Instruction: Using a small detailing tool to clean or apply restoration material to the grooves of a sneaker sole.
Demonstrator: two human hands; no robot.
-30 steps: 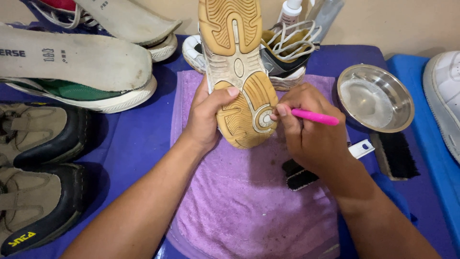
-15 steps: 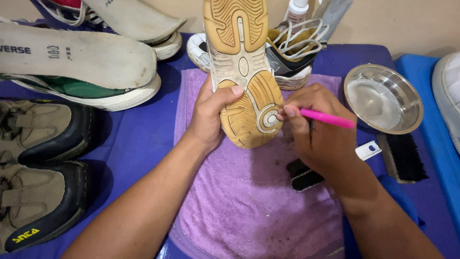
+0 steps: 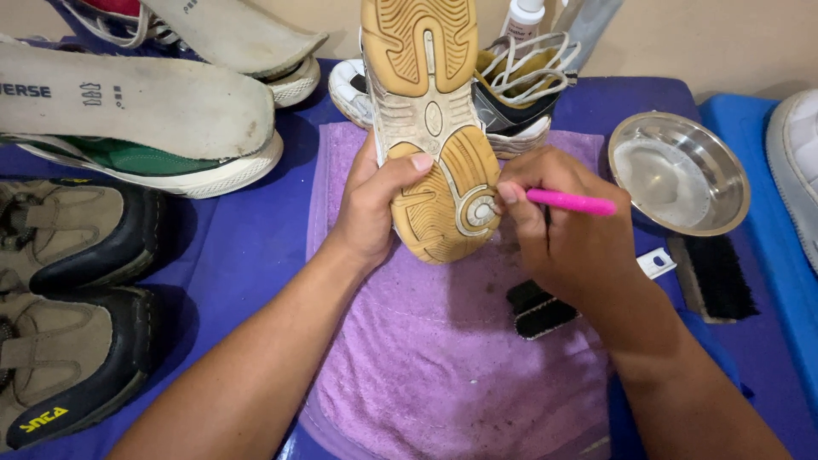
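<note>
A shoe with a tan gum sole [image 3: 430,119] is held sole-up over a purple towel [image 3: 452,358]. My left hand [image 3: 371,204] grips its toe end from the left, thumb across the sole. My right hand [image 3: 562,238] holds a pink-handled tool [image 3: 569,202], whose tip presses on the round tread mark near the sole's toe. The tool's working end is hidden by my fingers and the sole.
A steel bowl [image 3: 682,140] with soapy water sits to the right, beside a black brush [image 3: 714,277]; a smaller black brush [image 3: 537,308] lies on the towel. Brown shoes [image 3: 77,238], upturned sneakers [image 3: 136,111], a laced shoe [image 3: 520,85] and a bottle [image 3: 521,17] surround the blue-covered table.
The sole and both hands sit slightly lower and to the right in view; the pink tool keeps working the same round tread mark.
</note>
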